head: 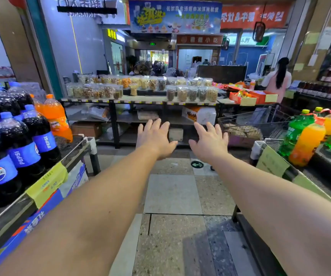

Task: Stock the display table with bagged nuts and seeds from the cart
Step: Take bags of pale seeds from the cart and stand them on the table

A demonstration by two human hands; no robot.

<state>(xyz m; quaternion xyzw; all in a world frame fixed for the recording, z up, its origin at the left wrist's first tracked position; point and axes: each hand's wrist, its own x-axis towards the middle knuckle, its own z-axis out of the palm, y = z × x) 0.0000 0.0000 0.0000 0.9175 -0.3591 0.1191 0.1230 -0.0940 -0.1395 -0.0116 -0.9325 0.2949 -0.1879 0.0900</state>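
Note:
The display table (140,99) stands across the aisle ahead, carrying several clear bags of nuts and seeds (192,93) in rows. A wire shopping cart (246,121) sits to its right, with bagged goods (240,130) inside. My left hand (154,138) and my right hand (210,140) are stretched out in front of me at mid-height, palms down, fingers spread, holding nothing. Both hands are well short of the table and the cart.
Pepsi and orange soda bottles (19,136) fill a rack on my left. Green and orange bottles (308,136) stand on a rack on my right. A person in pink (278,80) stands at the far right behind the table. Boxes lie on the table's lower shelves (146,116).

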